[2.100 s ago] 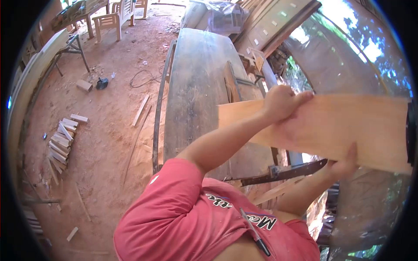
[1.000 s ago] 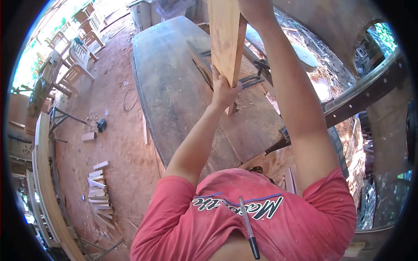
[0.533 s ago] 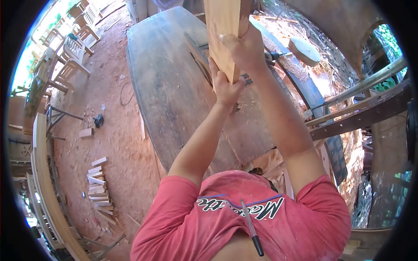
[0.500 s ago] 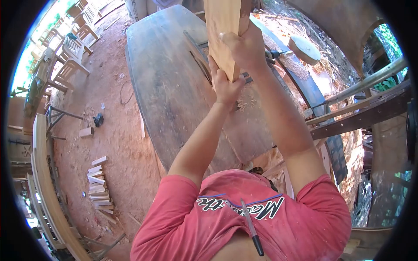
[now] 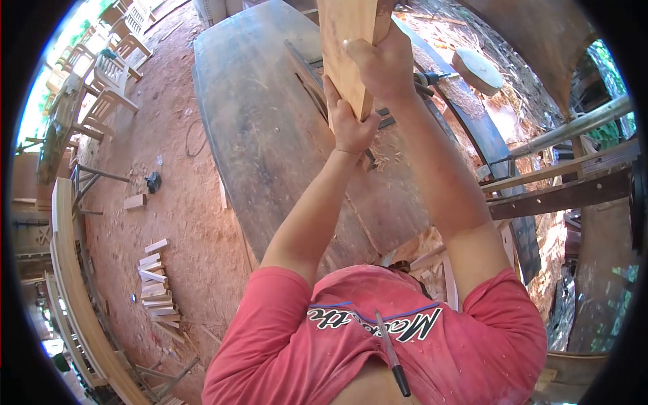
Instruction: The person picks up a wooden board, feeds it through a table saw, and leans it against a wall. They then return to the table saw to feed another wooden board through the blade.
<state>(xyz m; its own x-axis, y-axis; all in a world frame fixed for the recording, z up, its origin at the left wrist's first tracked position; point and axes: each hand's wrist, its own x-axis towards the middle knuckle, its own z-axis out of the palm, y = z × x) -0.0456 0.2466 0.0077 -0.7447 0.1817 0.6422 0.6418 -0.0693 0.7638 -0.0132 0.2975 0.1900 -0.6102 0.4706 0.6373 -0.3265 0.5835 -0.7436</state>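
A thick, pale wooden plank (image 5: 345,50) rises out of the top of the view, held up above the worktable (image 5: 270,155). My right hand (image 5: 388,67) grips its right edge, with the thumb across the broad face. Lower down, my left hand (image 5: 354,127) is closed around the near end, its fingers along the left side and partly hidden. Beneath the plank, dark slotted pieces (image 5: 314,94) lie on the tabletop, with wood shavings (image 5: 386,154) close by. The plank's far end is out of sight.
A power drill (image 5: 425,79) rests right of my right hand, near a round-edged wood block (image 5: 476,71). Wood strips (image 5: 156,290) are piled on the dirt floor at left. Wooden chairs (image 5: 111,81) stand farther back, and long boards (image 5: 74,270) line the left side.
Both hands keep their hold on the plank, which has shifted only slightly. My left hand sits a touch higher in the view. The surroundings have moved a little with my head.
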